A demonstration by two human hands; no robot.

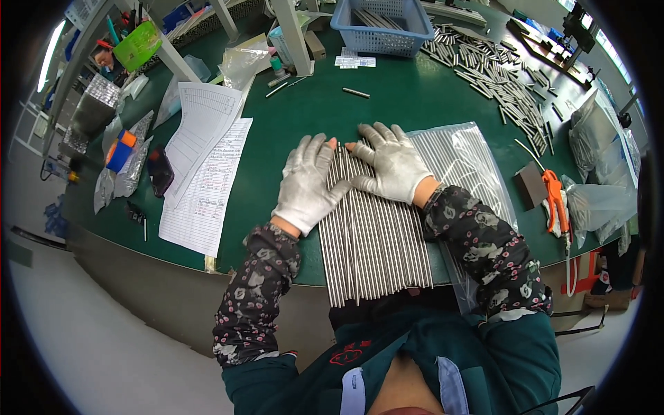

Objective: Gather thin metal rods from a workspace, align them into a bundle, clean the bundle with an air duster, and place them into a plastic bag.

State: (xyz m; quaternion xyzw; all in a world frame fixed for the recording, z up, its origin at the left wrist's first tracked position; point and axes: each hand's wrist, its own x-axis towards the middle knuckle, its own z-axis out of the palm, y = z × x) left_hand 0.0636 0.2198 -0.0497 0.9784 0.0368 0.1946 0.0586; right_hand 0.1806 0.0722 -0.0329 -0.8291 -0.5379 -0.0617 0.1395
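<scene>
1. Left hand (309, 181): open, palm down, fingers outstretched, at the left side of a row of metal rods (377, 242). Pale knit glove, soiled, a bare fingertip showing.
2. Right hand (392, 162): also open and flat, laid across the row's far end, thumb pointing toward the left hand. Same glove type; dark floral sleeve above the wrist.
3. Rods: slim, straight, round, silvery with bright highlights, laid side by side; lower ends jut past the table's near edge.
4. Clear plastic bag (465, 153): right of the row, partly under the right forearm, wrinkled and glossy, stripes showing on it.
5. Table (304, 114): smooth dark-green top, near edge curved in this lens.
6. Left part of table: printed sheets (207, 187) running to the near edge; dark glossy phone (160, 171) beside them; crinkled silvery wrap near the left edge, an orange-and-blue roll (121, 150) on it.
7. Right part: dark block (530, 185), orange air gun (555, 197), cloudy plastic bags by the right edge.
8. Far edge: blue perforated basket (387, 43) holding rods; scattered short rods (494, 79) toward the far right corner.
9. Room: pale floor (138, 318); another person (105, 59) beyond the far left corner.
</scene>
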